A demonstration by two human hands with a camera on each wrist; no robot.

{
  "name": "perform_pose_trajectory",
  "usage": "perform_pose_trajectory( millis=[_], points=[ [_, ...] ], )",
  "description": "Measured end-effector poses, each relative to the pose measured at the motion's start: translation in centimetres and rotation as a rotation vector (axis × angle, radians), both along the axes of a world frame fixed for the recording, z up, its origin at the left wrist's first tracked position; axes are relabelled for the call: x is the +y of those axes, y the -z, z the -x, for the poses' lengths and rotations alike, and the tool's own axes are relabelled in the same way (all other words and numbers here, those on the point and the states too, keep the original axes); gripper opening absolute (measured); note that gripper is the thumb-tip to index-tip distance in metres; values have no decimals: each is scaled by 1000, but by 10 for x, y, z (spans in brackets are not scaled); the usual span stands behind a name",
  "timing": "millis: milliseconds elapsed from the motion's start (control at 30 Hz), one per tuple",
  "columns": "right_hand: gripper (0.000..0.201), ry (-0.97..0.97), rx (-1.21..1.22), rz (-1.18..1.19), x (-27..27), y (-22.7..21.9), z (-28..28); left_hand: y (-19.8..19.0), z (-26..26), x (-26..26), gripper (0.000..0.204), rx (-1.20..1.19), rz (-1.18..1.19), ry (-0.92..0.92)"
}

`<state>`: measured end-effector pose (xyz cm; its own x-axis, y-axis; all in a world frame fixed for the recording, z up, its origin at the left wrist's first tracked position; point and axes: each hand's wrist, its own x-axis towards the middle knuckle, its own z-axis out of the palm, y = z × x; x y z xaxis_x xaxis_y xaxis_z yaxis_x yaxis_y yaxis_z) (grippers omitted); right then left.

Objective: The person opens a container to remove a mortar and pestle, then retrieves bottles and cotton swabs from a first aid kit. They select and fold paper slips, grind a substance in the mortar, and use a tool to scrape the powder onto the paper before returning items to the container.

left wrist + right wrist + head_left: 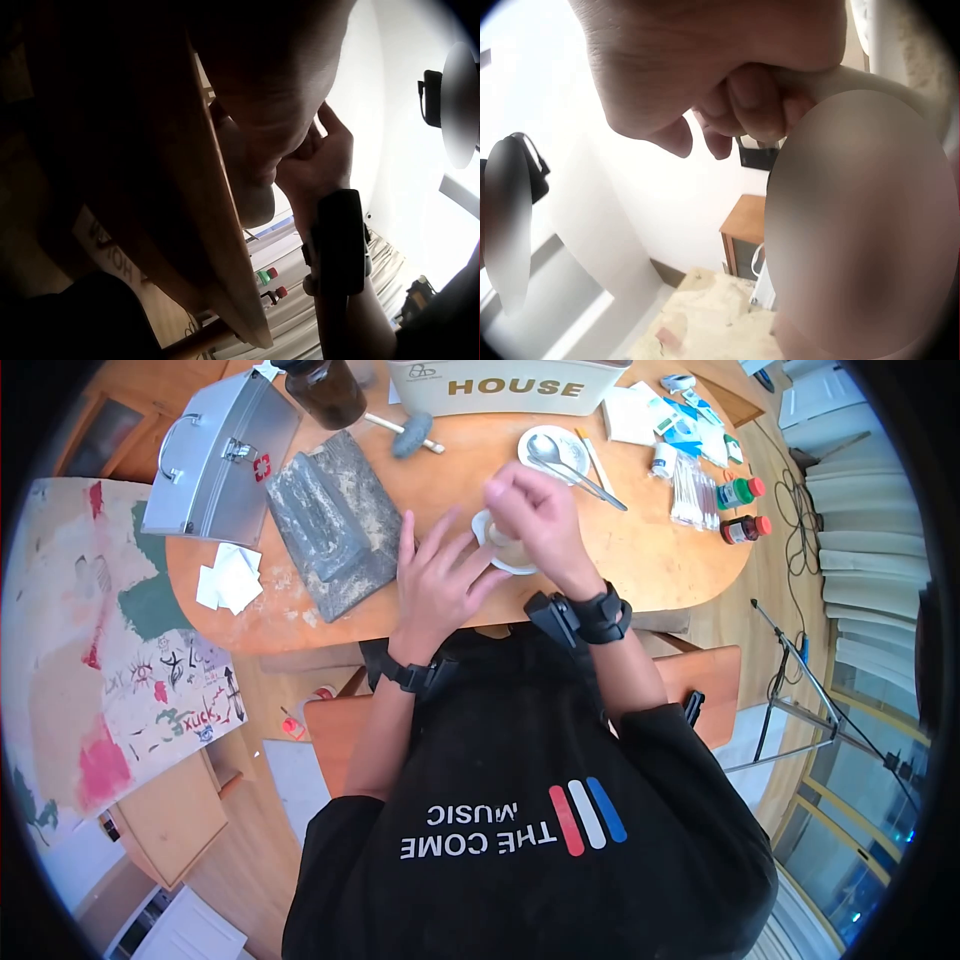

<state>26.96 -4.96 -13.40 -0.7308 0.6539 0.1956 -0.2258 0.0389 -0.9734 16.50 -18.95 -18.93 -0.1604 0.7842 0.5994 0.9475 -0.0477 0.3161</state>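
The small white bowl [520, 569] sits close to the middle of the table's [672, 582] near edge, with a pale pestle-like tool [497, 536] reaching down into it from above. The right hand [543, 518] is curled into a fist around the tool's upper part, its lower end partly screened by the fist and the bowl. The left hand [440, 582] lies at the bowl's left side, fingers spread and fairly straight, the nearest ones at the rim; whether they press on it or merely rest there I cannot tell. So the hands work close together, each at its own piece. Both pieces look stiff and smooth, likely ceramic or hard plastic, so I would expect the bowl to be light, quick to slide on the bare wood, and, if ceramic, liable to chip. The bowl is best steadied low on its wall, thumb opposite fingers, keeping the mouth free; the tool is best taken high on its shaft, since a smooth surface could slip in a loose grip. What lies inside the bowl is too hidden to judge.
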Motion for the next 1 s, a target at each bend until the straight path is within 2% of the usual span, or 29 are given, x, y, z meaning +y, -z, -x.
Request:
perform_pose_trajectory(
  millis=[100, 133, 233, 333, 467, 567, 600, 733, 833, 900, 967, 1000],
  points=[
    [25, 74, 25, 40, -16, 18, -6, -3, 0, 0, 34, -11, -10, -8],
    [29, 127, 80, 90, -19, 24, -2, -1, 1, 0, 33, -10, -16, -9],
    [35, 91, 148, 340, -17, 26, -2, 0, -1, 1, 32, -13, -16, -12],
    [36, 48, -32, 87, -6, 14, -25, -3, 2, -3, 32, -25, 8, 3],
    [26, 262, 47, 83, 6, 21, 8, 3, 2, 1, 30, -20, -6, 16],
    [23, -141, 3, 301, -7, 8, -6, 1, 1, 0, 30, -18, -2, 9],
    [22, -149, -65, 201, -3, 9, -17, -1, 2, -1, 30, -25, 9, 14],
    [19, 269, 58, 93, 13, 8, -9, 1, 2, -2, 30, -26, 10, 19],
    [21, 242, 102, 118, -2, 15, 16, 3, 2, 1, 30, -14, -3, 18],
    [30, 146, 27, -35, -11, 13, 3, 2, 2, 0, 30, -21, 3, 23],
    [34, -113, -93, 132, 1, 8, -33, 0, 3, -1, 30, -37, 7, 24],
    [40, -33, -39, 75, 5, 8, -35, -1, 4, -1, 30, -32, 8, 21]
  ],
)
